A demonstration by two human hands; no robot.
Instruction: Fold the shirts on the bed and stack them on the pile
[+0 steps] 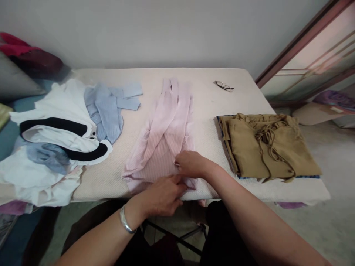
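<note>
Pinching near hem of pale pink ribbed garment (pixel 163 136) at desk (pixel 205 92) front edge | left hand (pixel 163 195), right hand (pixel 191 164) both clamped on cloth | risk: crossed sleeves may slip, undoing fold

We have a single view, from a camera worn on the head, looking forward and down across the table (pixel 210 96) toward the wall (pixel 155 29) behind it. It sits close above the near edge, with both forearms entering from below.
</note>
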